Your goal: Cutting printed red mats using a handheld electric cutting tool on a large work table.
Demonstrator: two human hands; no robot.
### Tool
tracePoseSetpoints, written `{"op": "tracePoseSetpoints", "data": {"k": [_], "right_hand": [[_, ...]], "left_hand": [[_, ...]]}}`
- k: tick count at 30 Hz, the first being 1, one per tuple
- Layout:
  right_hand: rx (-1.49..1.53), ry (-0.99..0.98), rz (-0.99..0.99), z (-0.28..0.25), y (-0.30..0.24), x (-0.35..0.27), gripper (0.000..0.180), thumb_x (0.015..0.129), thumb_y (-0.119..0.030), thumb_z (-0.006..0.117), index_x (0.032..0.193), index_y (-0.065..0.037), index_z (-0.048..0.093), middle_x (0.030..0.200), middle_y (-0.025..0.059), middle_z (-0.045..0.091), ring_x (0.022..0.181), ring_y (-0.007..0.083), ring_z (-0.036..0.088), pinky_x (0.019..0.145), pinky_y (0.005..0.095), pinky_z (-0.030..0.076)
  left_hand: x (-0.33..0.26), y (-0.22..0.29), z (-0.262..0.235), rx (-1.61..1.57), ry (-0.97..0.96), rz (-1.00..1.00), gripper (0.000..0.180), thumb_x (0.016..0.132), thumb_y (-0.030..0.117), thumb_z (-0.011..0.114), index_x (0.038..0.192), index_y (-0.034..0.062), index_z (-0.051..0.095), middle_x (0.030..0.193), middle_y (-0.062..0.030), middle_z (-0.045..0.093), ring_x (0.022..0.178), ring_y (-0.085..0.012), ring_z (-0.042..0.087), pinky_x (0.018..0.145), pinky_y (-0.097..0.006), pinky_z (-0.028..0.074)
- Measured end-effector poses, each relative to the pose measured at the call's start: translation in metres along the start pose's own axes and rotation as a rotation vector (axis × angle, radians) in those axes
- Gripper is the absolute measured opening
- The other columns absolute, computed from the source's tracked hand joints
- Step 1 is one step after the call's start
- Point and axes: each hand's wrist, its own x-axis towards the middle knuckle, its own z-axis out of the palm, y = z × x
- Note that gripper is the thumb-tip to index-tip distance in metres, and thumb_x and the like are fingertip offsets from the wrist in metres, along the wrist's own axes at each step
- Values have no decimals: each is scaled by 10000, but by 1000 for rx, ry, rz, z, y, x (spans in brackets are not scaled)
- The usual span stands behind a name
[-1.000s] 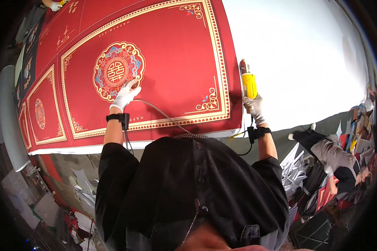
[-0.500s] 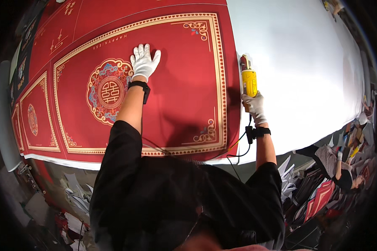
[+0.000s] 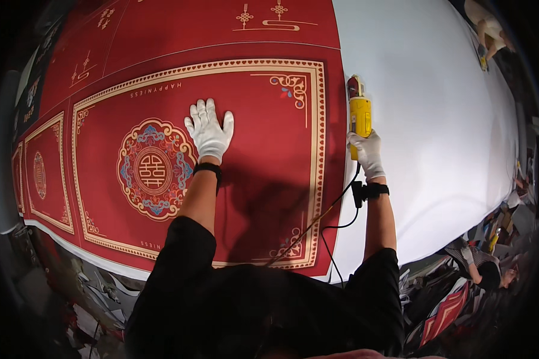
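A large red printed sheet (image 3: pixel 263 155) with gold borders and a round medallion lies flat before me. My left hand (image 3: pixel 209 130), in a white glove, rests palm down on it, fingers spread, just right of the medallion. On the right, my gloved right hand (image 3: pixel 367 149) is wrapped round the rear of a yellow corded electric cutter (image 3: pixel 360 113). The cutter's red head points away from me. It sits on white material (image 3: pixel 425 149) just beside the red sheet's right edge; its blade cannot be made out. A black cord (image 3: pixel 323 233) trails back from it toward my body.
More red printed panels (image 3: pixel 191 24) extend to the far side and left. At the far right edge, another person's hand (image 3: pixel 488 45) is near a small yellow tool. A person (image 3: pixel 491 272) is at lower right, beside piled scraps (image 3: pixel 443 305). Scraps also lie lower left.
My right hand has pushed the cutter farther away from me along the red sheet's edge. My left hand stays at about the same spot on the sheet. The whole view has shifted.
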Motion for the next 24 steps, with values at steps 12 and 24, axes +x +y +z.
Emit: {"op": "tracePoseSetpoints", "data": {"k": [12,24], "right_hand": [[96,13,-10,30,-46,103,337,719,-109,722,958,50,544,748,93,607,534,177,588,479,298,501],[108,-23,-58,49,-78,199,324,708,-107,739,955,54,605,729,99,610,528,208,588,470,330,504]], "left_hand": [[-1,0,-5,-14,0,-4,698,897,512,443,1420,53,392,1488,-165,346,1406,-335,240,1142,-539,145],[-5,-1,-1,6,-32,20,685,904,486,468,1435,69,358,1500,-176,326,1396,-375,255,1140,-536,153]]}}
